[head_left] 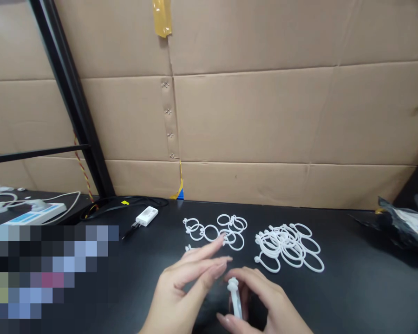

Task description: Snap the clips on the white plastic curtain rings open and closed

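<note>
A white plastic shower curtain ring (235, 299), seen nearly edge-on with its small knobbed clasp upward, is between the fingers and thumb of my right hand (264, 301). Just left of it, my left hand (186, 283) has its fingers stretched out and holds nothing. Beyond its fingertips lie several loose rings (209, 226), and one more is partly hidden behind those fingers. Farther right, a heap of overlapping white rings (282, 246) rests on the black table.
A white plug-in adapter (147, 216) lies at the back left, near black cables (125, 204). A power strip (38, 213) sits at the far left by a black metal post (73, 102). Black plastic packaging (400, 227) is at the right. A cardboard wall (247, 116) closes the back.
</note>
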The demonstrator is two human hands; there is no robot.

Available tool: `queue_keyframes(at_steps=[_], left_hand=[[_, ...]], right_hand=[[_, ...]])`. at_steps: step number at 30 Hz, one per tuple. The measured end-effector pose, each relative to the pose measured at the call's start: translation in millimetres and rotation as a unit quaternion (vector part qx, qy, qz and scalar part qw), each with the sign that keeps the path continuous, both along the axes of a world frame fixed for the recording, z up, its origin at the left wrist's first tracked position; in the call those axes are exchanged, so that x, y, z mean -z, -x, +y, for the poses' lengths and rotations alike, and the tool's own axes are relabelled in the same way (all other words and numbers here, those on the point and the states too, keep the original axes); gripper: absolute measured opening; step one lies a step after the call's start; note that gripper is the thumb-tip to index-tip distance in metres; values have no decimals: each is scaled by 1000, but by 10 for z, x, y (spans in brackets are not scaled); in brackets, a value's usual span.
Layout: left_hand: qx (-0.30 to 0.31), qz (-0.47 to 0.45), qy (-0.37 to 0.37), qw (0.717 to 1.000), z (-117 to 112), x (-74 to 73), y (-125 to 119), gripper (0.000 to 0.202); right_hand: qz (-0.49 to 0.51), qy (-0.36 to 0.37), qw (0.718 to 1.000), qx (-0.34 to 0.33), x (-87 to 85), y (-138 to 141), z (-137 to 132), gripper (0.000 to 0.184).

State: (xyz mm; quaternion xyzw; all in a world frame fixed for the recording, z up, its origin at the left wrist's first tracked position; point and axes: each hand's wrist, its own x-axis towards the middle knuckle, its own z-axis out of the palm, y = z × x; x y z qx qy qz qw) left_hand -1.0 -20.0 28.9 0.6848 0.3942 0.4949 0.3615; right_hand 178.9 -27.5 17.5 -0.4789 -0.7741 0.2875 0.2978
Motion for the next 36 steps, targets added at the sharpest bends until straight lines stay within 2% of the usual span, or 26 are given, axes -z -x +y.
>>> queue_keyframes(at_steps=[3,6,9,13,17,22,24,26,29,33,36], left_hand=[[-12,-98,82,992,66,-51,19,56],[-8,-221,151,963,150,-111,28,58],[12,-268,175,947,193,-148,25,57],[36,-275,189,942,176,-151,11,55],[31,-276,193,941,165,-143,4,51],[20,-290,189,938,204,-119,4,46],[12,-292,191,937,226,-102,11,43],[9,-292,194,937,246,-85,21,39],[4,-279,191,941,266,-70,33,36],[5,-252,188,949,254,-66,26,34],[14,-245,183,952,240,-68,14,32]], right_hand=[[24,6,1000,9,26,-2,16,28],[58,6,998,20,55,-7,24,28],[67,3,997,25,70,-16,25,27],[59,4,998,16,103,-27,39,27],[68,-5,998,19,127,-37,65,27],[82,15,997,-2,61,-67,68,26],[104,30,994,2,42,-79,73,33],[130,51,990,19,40,-85,89,40],[150,116,981,40,62,-88,126,42],[197,210,957,37,110,-96,187,44],[229,241,942,36,116,-109,226,45]])
